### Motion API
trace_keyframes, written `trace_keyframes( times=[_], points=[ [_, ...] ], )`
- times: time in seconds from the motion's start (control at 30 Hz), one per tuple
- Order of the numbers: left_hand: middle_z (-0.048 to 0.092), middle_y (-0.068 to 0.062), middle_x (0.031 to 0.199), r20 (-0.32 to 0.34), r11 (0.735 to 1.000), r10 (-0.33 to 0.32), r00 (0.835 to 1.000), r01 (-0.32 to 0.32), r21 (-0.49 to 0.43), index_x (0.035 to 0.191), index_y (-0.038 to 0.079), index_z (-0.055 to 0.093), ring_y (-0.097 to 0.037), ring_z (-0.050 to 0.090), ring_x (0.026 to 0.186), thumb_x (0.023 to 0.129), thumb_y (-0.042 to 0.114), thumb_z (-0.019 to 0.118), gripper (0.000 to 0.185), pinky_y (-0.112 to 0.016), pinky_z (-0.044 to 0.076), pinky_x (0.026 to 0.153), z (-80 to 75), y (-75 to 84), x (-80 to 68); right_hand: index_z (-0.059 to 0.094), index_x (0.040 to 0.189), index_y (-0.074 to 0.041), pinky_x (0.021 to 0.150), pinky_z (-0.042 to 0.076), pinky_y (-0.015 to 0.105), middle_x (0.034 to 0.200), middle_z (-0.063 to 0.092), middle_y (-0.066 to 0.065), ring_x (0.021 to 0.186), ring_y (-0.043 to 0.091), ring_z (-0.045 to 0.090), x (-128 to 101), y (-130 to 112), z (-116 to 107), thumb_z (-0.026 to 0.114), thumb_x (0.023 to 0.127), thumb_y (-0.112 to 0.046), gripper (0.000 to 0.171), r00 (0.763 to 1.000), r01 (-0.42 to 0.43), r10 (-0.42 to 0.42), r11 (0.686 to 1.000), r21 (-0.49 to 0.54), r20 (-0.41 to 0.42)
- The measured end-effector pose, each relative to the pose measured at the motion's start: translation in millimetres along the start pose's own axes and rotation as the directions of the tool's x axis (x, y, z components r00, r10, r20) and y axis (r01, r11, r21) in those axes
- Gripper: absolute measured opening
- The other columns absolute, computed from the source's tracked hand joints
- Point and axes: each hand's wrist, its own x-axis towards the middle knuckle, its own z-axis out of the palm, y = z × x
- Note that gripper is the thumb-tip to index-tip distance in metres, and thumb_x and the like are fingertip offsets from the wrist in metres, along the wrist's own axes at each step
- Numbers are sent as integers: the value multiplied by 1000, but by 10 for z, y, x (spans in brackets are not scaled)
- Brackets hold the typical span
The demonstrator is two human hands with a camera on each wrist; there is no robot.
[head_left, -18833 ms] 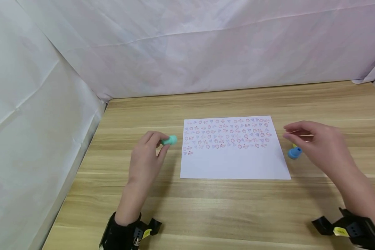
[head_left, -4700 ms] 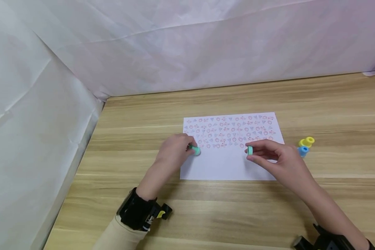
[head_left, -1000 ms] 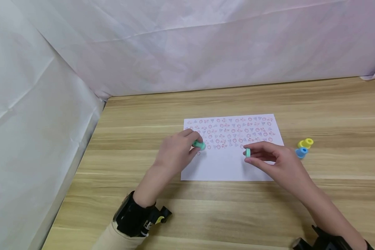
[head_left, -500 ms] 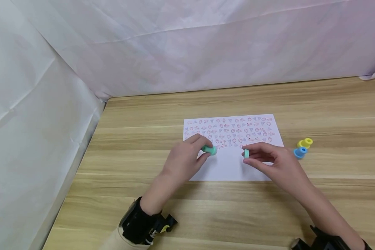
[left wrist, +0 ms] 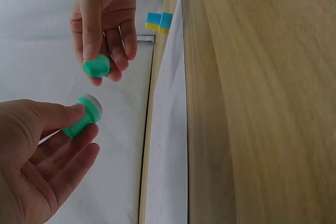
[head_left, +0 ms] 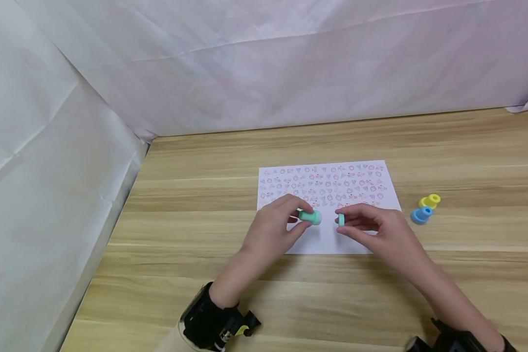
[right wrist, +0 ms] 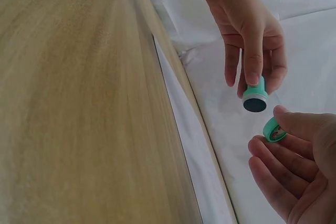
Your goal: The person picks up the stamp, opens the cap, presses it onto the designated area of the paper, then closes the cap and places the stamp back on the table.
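My left hand point(head_left: 276, 230) pinches a small green stamp point(head_left: 310, 216) between thumb and fingers, its stamping face turned toward the right hand. That stamp point(left wrist: 83, 116) shows a pale rim in the left wrist view and a dark face point(right wrist: 254, 98) in the right wrist view. My right hand point(head_left: 374, 229) pinches the green cap point(head_left: 341, 220) a short gap from the stamp; the cap point(right wrist: 273, 129) is a small ring. Both hands hover over the lower part of a white paper sheet point(head_left: 330, 193) covered with rows of red and blue stamp marks.
A yellow stamp point(head_left: 429, 201) and a blue stamp point(head_left: 420, 215) stand on the wooden table point(head_left: 334, 303) just right of the sheet. White cloth walls point(head_left: 268, 63) close the back and left sides.
My left hand carried the green stamp rightward across the sheet toward the right hand. The right hand with the cap shifted slightly left, so the gap between stamp and cap has shrunk.
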Motion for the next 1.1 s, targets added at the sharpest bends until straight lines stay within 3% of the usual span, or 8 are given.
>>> trace_keyframes(
  times=[0.47,1.1],
  points=[
    [70,-1,105,2,971,-12,1000,12,-238,105,9,68,-13,73,95,87,10,77,19,-11,57,79,110,60,-16,72,113,-12,76,58,11,102,76,3,83,-1,70,8,-11,85,78,86,-13,28,1000,29,-28,999,44,-6],
    [70,-2,105,-10,948,-12,1000,8,-320,105,10,69,-14,73,97,87,9,76,19,-12,58,79,158,81,-47,73,111,-13,77,58,11,102,76,2,88,-4,69,4,-46,121,76,87,-11,24,999,52,-51,997,48,-16]
  ],
)
